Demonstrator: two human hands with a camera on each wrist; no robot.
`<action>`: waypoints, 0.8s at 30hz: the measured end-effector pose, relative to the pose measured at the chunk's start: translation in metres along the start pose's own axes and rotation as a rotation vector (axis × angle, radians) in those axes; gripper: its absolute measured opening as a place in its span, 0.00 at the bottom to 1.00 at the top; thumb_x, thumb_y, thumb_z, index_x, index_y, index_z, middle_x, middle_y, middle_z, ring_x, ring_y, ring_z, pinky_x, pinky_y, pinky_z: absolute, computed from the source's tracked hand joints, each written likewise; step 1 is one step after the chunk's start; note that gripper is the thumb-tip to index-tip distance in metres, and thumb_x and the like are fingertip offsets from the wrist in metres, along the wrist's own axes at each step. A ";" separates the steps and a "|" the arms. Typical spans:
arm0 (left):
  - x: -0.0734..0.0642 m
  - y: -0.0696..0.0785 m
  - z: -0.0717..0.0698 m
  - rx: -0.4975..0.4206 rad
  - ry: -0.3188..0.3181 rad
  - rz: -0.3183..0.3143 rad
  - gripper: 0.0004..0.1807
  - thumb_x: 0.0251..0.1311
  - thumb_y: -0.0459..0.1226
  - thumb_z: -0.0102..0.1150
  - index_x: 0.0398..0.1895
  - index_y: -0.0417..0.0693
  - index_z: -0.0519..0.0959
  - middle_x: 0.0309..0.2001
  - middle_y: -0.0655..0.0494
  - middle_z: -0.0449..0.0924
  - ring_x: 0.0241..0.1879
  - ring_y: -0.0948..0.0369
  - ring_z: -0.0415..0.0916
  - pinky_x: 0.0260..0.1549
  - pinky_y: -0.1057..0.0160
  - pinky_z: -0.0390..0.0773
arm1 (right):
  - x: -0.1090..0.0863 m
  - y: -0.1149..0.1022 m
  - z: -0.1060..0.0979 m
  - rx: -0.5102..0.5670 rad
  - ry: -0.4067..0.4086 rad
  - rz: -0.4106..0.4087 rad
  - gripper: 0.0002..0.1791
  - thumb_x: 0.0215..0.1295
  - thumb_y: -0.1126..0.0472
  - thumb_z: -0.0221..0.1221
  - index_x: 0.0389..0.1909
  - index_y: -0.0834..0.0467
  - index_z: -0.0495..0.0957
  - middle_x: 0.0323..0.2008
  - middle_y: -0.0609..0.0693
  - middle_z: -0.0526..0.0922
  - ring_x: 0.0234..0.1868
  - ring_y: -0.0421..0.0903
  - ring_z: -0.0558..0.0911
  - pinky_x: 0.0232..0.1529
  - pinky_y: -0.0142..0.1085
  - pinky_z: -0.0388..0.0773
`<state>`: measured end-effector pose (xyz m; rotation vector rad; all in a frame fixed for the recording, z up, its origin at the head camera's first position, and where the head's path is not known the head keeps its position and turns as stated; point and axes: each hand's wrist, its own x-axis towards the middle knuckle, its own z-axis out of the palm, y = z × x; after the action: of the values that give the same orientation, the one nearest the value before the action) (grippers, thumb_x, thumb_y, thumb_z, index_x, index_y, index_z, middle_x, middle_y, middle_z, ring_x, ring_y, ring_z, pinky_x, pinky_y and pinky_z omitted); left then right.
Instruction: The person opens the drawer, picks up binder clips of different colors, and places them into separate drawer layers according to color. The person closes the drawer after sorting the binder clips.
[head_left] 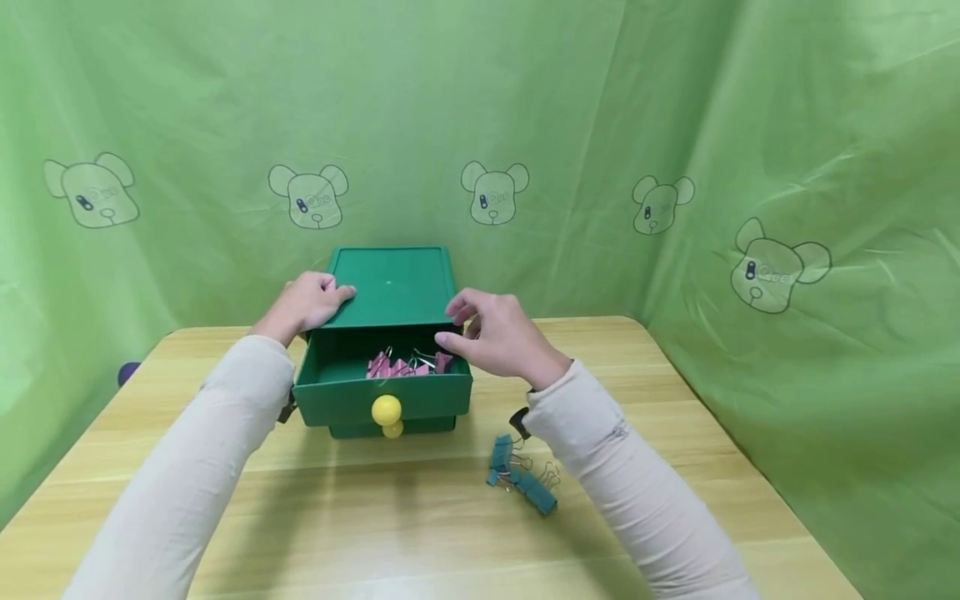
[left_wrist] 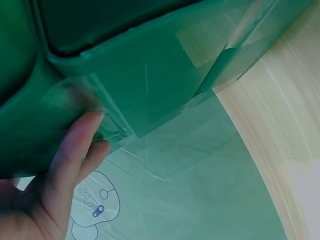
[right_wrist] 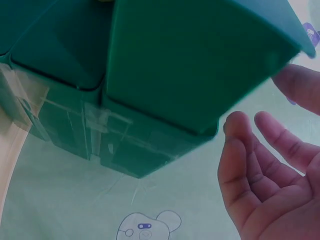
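A green drawer box (head_left: 390,287) stands on the table with its upper drawer (head_left: 330,404) pulled out. Several pink binder clips (head_left: 397,367) lie inside that drawer. My left hand (head_left: 311,300) holds the box's left side, its thumb over the top edge and fingers against the taped wall in the left wrist view. Above the drawer's right edge hovers my right hand (head_left: 498,333), fingers loosely bent and thumb apart. Nothing shows between its fingers in the right wrist view (right_wrist: 270,170). Several teal binder clips (head_left: 536,492) lie right of the box.
A lower drawer (head_left: 427,426) with a yellow knob sits under the upper one, whose own yellow knob (head_left: 386,410) faces me. A black binder clip (head_left: 519,422) lies beside my right sleeve. Another dark item (head_left: 287,410) is partly hidden left of the box. Green curtain surrounds the wooden table (head_left: 360,533).
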<state>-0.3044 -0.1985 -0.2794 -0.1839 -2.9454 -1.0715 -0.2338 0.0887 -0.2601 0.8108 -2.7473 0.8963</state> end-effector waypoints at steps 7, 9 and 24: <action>0.000 0.001 0.001 -0.007 0.007 0.008 0.23 0.71 0.50 0.46 0.20 0.48 0.62 0.19 0.54 0.61 0.24 0.56 0.65 0.26 0.60 0.67 | -0.009 0.013 -0.009 0.071 0.092 -0.005 0.15 0.63 0.56 0.65 0.43 0.61 0.78 0.40 0.52 0.82 0.35 0.45 0.81 0.38 0.37 0.79; 0.000 0.001 0.002 -0.022 0.001 0.006 0.23 0.71 0.51 0.45 0.20 0.48 0.63 0.20 0.54 0.61 0.24 0.56 0.65 0.26 0.60 0.67 | -0.011 0.019 -0.011 0.094 0.129 -0.002 0.13 0.63 0.56 0.65 0.41 0.61 0.79 0.38 0.51 0.82 0.35 0.45 0.80 0.38 0.38 0.79; -0.010 -0.004 0.002 -0.228 -0.015 -0.066 0.26 0.70 0.60 0.40 0.48 0.46 0.66 0.51 0.39 0.66 0.42 0.48 0.67 0.30 0.56 0.74 | -0.030 0.059 -0.031 0.494 0.380 0.034 0.16 0.73 0.59 0.53 0.50 0.69 0.73 0.47 0.61 0.81 0.44 0.50 0.80 0.47 0.37 0.78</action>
<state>-0.2952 -0.2012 -0.2840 -0.0960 -2.8534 -1.4207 -0.2410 0.1605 -0.2739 0.5756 -2.2428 1.5845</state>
